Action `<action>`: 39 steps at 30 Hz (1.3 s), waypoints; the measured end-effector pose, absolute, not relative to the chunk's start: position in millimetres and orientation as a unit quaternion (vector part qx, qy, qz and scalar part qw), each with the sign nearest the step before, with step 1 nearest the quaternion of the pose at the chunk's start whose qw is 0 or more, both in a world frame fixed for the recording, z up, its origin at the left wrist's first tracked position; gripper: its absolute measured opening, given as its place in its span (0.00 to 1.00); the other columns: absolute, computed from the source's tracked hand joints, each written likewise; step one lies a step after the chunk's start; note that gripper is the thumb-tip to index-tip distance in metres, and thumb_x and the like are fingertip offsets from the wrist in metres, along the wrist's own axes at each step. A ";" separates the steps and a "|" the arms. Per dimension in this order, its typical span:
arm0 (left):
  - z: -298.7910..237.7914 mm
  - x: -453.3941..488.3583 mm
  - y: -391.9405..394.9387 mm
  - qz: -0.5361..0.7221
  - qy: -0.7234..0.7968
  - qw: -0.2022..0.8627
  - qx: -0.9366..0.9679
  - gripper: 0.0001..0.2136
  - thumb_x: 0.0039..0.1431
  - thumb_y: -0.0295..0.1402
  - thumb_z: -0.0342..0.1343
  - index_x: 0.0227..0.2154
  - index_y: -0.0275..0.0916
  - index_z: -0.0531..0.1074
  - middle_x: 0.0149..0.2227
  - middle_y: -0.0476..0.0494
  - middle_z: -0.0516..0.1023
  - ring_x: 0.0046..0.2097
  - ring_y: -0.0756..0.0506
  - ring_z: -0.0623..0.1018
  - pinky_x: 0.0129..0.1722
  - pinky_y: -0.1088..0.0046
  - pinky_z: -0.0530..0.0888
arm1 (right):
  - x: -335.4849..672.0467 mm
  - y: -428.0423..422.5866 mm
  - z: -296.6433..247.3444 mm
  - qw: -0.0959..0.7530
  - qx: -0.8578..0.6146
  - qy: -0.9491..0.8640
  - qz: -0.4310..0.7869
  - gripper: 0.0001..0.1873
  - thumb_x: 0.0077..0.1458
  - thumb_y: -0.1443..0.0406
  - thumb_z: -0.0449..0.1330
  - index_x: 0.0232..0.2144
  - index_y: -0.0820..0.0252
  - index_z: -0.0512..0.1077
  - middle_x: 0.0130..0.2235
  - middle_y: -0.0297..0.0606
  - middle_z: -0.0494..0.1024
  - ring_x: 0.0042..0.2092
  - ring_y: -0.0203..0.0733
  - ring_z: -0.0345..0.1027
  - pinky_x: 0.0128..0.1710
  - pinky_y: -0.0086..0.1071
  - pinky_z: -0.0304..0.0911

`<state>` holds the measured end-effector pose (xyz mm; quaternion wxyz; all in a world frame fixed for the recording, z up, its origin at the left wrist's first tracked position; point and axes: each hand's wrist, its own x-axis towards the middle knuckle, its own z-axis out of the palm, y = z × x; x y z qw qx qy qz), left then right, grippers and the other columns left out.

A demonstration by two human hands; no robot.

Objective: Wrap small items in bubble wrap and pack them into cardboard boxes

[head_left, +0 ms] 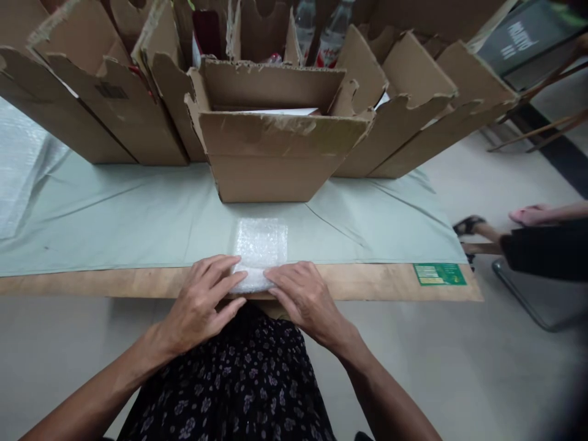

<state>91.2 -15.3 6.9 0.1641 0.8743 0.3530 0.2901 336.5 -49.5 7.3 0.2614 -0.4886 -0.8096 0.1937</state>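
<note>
A small sheet of clear bubble wrap (263,240) lies on the front edge of the table, its near end folded over into a thicker, whitish roll or flap. My left hand (206,300) grips the left side of this fold, fingertips on top and thumb low near the table edge. On the other side, my right hand (305,297) holds the right end of the fold with its fingers bent over it. Whether anything is wrapped inside the fold, I cannot tell.
Beyond the wrap stands an open cardboard box (285,138) with something white inside. More cardboard holders (105,92) line the back, with bottles (333,33) behind. Bubble wrap sheets (18,159) lie at the left. A green card (440,274) is on the table edge; another person's legs (546,214) show at right.
</note>
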 end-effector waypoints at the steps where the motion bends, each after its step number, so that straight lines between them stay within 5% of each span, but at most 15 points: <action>1: 7.6 91.3 -13.7 0.292 0.347 0.178 0.873 0.14 0.65 0.27 0.58 0.52 0.40 0.74 0.53 0.37 0.80 0.55 0.38 0.77 0.55 0.55 0.74 | 336.6 -47.3 9.3 0.267 -0.497 -0.796 0.219 0.15 0.70 0.66 0.54 0.53 0.56 0.76 0.49 0.40 0.85 0.48 0.46 0.78 0.50 0.45 0.68; 6: 7.8 102.0 1.4 0.274 0.429 0.261 0.820 0.13 0.68 0.32 0.55 0.53 0.38 0.75 0.39 0.44 0.81 0.37 0.45 0.78 0.41 0.65 0.77 | 337.4 -38.6 9.1 0.298 -0.572 -0.727 0.235 0.16 0.70 0.60 0.55 0.54 0.56 0.75 0.51 0.42 0.84 0.49 0.46 0.78 0.48 0.42 0.71; 12: 5.2 114.0 13.6 0.234 0.481 0.275 0.799 0.13 0.67 0.35 0.53 0.48 0.37 0.77 0.40 0.43 0.76 0.38 0.45 0.78 0.40 0.66 0.77 | 335.5 -46.5 7.1 0.292 -0.543 -0.787 0.035 0.14 0.66 0.62 0.61 0.51 0.58 0.76 0.53 0.48 0.80 0.53 0.52 0.73 0.50 0.47 0.65; 17: 7.5 112.6 7.7 0.287 0.534 0.293 0.739 0.18 0.63 0.39 0.58 0.53 0.37 0.74 0.42 0.43 0.75 0.37 0.46 0.76 0.41 0.65 0.77 | 330.0 -31.9 -1.5 0.251 -0.519 -0.810 0.107 0.15 0.69 0.64 0.56 0.55 0.55 0.74 0.54 0.44 0.81 0.55 0.50 0.73 0.52 0.47 0.65; 22: 10.2 111.1 -8.8 0.356 0.543 0.529 0.546 0.26 0.61 0.43 0.62 0.59 0.38 0.67 0.52 0.37 0.77 0.49 0.42 0.81 0.49 0.61 0.80 | 328.7 -27.3 -1.3 0.390 -0.578 -0.681 0.226 0.14 0.68 0.62 0.58 0.53 0.54 0.76 0.50 0.40 0.84 0.50 0.46 0.76 0.52 0.44 0.70; 27: 6.0 129.7 -12.6 0.381 0.444 0.664 0.466 0.26 0.58 0.38 0.65 0.58 0.38 0.69 0.55 0.38 0.79 0.56 0.40 0.79 0.57 0.62 0.77 | 323.1 -42.7 9.8 0.389 -0.556 -0.640 0.361 0.13 0.67 0.61 0.58 0.50 0.52 0.78 0.48 0.39 0.84 0.48 0.45 0.77 0.52 0.43 0.71; 31: 11.5 137.4 -12.1 0.373 0.459 0.640 0.490 0.24 0.58 0.34 0.62 0.57 0.39 0.70 0.49 0.41 0.82 0.49 0.43 0.81 0.50 0.68 0.79 | 337.1 -45.0 18.5 0.405 -0.583 -0.641 0.291 0.13 0.64 0.57 0.62 0.48 0.53 0.78 0.49 0.42 0.81 0.51 0.49 0.75 0.54 0.48 0.70; 36: 22.8 141.0 -12.7 0.304 0.422 0.564 0.641 0.26 0.54 0.26 0.57 0.57 0.41 0.72 0.54 0.41 0.81 0.52 0.42 0.81 0.54 0.65 0.77 | 359.0 -37.0 37.2 0.364 -0.514 -0.641 0.439 0.40 0.54 0.49 0.70 0.64 0.55 0.67 0.56 0.46 0.77 0.51 0.48 0.75 0.56 0.45 0.71; 39: 21.2 146.1 -11.6 0.295 0.415 0.516 0.688 0.28 0.54 0.25 0.56 0.60 0.42 0.69 0.56 0.39 0.80 0.54 0.41 0.80 0.56 0.63 0.77 | 362.9 -31.8 47.4 0.339 -0.514 -0.625 0.480 0.38 0.54 0.52 0.70 0.63 0.56 0.69 0.52 0.44 0.80 0.51 0.48 0.75 0.55 0.43 0.71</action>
